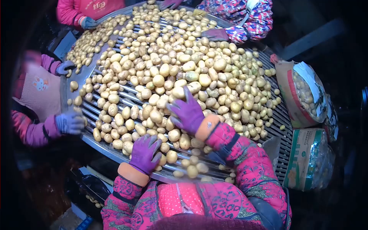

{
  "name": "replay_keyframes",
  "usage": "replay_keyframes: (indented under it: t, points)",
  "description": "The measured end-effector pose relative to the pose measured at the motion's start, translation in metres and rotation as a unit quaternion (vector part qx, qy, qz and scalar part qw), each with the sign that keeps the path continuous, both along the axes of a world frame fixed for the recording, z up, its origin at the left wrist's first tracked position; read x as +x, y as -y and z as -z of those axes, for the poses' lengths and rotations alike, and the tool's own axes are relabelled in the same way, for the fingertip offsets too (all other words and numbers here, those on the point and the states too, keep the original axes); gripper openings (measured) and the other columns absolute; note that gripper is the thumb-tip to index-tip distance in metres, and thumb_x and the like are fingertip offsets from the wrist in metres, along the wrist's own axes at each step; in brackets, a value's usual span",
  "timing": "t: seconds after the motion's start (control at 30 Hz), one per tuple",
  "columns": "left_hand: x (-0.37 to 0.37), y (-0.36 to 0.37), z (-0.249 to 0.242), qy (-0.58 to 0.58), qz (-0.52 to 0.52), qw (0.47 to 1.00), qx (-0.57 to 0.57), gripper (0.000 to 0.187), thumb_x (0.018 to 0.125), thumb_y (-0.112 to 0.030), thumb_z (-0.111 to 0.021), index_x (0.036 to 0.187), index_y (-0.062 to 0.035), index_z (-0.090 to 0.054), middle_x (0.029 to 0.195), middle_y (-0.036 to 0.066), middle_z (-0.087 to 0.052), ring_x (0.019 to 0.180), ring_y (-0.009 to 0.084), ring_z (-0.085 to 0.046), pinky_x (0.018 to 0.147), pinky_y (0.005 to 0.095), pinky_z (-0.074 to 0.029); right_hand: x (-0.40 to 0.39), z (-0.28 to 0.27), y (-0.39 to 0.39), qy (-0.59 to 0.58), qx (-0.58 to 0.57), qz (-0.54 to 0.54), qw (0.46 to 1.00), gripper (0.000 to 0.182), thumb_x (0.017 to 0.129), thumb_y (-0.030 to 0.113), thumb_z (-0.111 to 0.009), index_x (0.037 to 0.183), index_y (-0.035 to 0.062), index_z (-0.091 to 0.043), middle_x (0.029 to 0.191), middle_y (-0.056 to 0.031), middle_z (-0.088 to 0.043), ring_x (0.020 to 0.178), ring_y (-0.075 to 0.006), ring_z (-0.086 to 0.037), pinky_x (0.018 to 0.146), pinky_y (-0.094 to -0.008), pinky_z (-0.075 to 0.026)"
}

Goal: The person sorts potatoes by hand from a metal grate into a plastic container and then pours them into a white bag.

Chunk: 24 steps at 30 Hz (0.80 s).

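- A round slatted table (96, 115) is carrying a heap of potatoes (184, 65).
- The right hand (188, 113) is lying spread on potatoes near the heap's near edge, clasping none.
- The left hand (145, 153) is resting open-fingered at the table's near rim.

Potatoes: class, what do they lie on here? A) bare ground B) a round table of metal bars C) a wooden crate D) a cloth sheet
B: the potatoes lie spread over a round table of parallel metal bars, with both gloved hands, left hand and right hand, resting on them.
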<state>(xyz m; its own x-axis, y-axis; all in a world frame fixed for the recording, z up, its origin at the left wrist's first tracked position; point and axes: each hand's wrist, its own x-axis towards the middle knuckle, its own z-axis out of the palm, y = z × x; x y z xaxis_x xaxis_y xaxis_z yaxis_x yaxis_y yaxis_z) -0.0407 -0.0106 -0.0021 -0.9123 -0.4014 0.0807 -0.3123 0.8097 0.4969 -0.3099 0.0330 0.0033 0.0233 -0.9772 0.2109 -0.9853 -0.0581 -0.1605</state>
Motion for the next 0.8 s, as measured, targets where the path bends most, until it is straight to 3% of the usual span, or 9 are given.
replay_keyframes:
  t: [0.1, 0.17, 0.2, 0.23, 0.3, 0.37, 0.53, 0.57, 0.8]
  points:
    - [0.004, 0.000, -0.003, 0.003, 0.010, 1.000, -0.019, 0.052, 0.076, -0.030, -0.065, 0.123, -0.0111, -0.059, 0.126, 0.014, -0.056, 0.119, 0.0378, -0.048, 0.099, 0.0516, -0.037, -0.008, -0.001, -0.060, 0.079, 0.066, -0.050, 0.993, 0.057, 0.075, 0.039, -0.070, 0.127, 0.0208, -0.056, 0.121, -0.0067, -0.055, 0.124, -0.0410, -0.043, 0.091, -0.0548, -0.045]
    - [0.004, 0.001, -0.007, 0.013, 0.016, 1.000, -0.017, 0.052, 0.077, -0.032, -0.064, 0.124, -0.0114, -0.059, 0.127, 0.014, -0.055, 0.120, 0.0381, -0.048, 0.100, 0.0518, -0.036, -0.022, -0.016, -0.086, 0.013, 0.086, -0.105, 0.991, 0.058, 0.076, 0.040, -0.069, 0.129, 0.0196, -0.055, 0.126, -0.0083, -0.055, 0.121, -0.0348, -0.048, 0.090, -0.0537, -0.046]
    - [0.004, 0.002, -0.007, 0.024, 0.021, 0.999, -0.011, 0.052, 0.077, -0.033, -0.063, 0.124, -0.0115, -0.059, 0.128, 0.014, -0.055, 0.120, 0.0381, -0.047, 0.100, 0.0518, -0.036, -0.038, -0.012, -0.081, 0.125, 0.093, -0.135, 0.979, 0.054, 0.078, 0.039, -0.068, 0.127, 0.0187, -0.058, 0.121, -0.0101, -0.061, 0.110, -0.0316, -0.057, 0.085, -0.0501, -0.048]
    - [0.005, 0.001, -0.009, 0.036, 0.025, 0.999, -0.004, 0.052, 0.077, -0.033, -0.063, 0.124, -0.0116, -0.059, 0.129, 0.014, -0.054, 0.121, 0.0381, -0.047, 0.100, 0.0518, -0.036, -0.046, -0.025, -0.069, 0.124, 0.095, -0.132, 0.979, 0.054, 0.078, 0.039, -0.068, 0.127, 0.0187, -0.058, 0.121, -0.0101, -0.061, 0.110, -0.0316, -0.057, 0.085, -0.0501, -0.048]
    - [0.005, 0.000, -0.013, 0.027, 0.023, 0.999, -0.008, 0.050, 0.078, -0.033, -0.063, 0.123, -0.0113, -0.059, 0.129, 0.014, -0.055, 0.120, 0.0384, -0.048, 0.100, 0.0519, -0.036, -0.061, -0.056, -0.031, 0.198, 0.032, -0.025, 0.979, 0.051, 0.078, 0.039, -0.068, 0.124, 0.0178, -0.059, 0.108, -0.0099, -0.066, 0.095, -0.0316, -0.063, 0.081, -0.0465, -0.050]
    - [0.005, 0.001, -0.015, 0.026, 0.027, 0.999, 0.006, 0.048, 0.078, -0.032, -0.064, 0.121, -0.0109, -0.059, 0.128, 0.014, -0.055, 0.119, 0.0386, -0.049, 0.101, 0.0519, -0.036, -0.081, -0.050, 0.018, 0.059, -0.127, -0.003, 0.990, 0.046, 0.080, 0.035, -0.068, 0.122, 0.0188, -0.061, 0.097, -0.0095, -0.067, 0.086, -0.0309, -0.064, 0.077, -0.0440, -0.051]
    - [0.011, -0.003, -0.021, 0.011, 0.007, 1.000, -0.004, 0.049, 0.077, -0.031, -0.066, 0.120, -0.0095, -0.059, 0.125, 0.014, -0.057, 0.116, 0.0390, -0.051, 0.099, 0.0517, -0.038, -0.075, -0.033, 0.089, -0.133, 0.174, 0.104, 0.970, 0.030, 0.087, 0.026, -0.058, 0.116, 0.0286, -0.061, 0.116, -0.0040, -0.060, 0.110, -0.0260, -0.057, 0.078, -0.0479, -0.050]
    - [0.011, -0.004, -0.020, -0.004, 0.002, 1.000, -0.011, 0.050, 0.076, -0.031, -0.068, 0.120, -0.0083, -0.059, 0.124, 0.015, -0.058, 0.114, 0.0394, -0.052, 0.098, 0.0516, -0.040, -0.077, -0.016, 0.094, -0.172, 0.121, 0.108, 0.972, 0.034, 0.083, 0.027, -0.060, 0.117, 0.0282, -0.061, 0.108, -0.0041, -0.063, 0.101, -0.0272, -0.060, 0.075, -0.0490, -0.050]
    - [0.006, -0.012, -0.028, 0.010, -0.002, 1.000, -0.012, 0.050, 0.077, -0.033, -0.066, 0.121, -0.0104, -0.059, 0.124, 0.014, -0.058, 0.115, 0.0383, -0.052, 0.098, 0.0509, -0.040, -0.086, -0.020, 0.117, -0.166, 0.223, 0.064, 0.959, 0.030, 0.086, 0.034, -0.059, 0.115, 0.0250, -0.062, 0.101, -0.0095, -0.064, 0.097, -0.0292, -0.063, 0.074, -0.0459, -0.052]
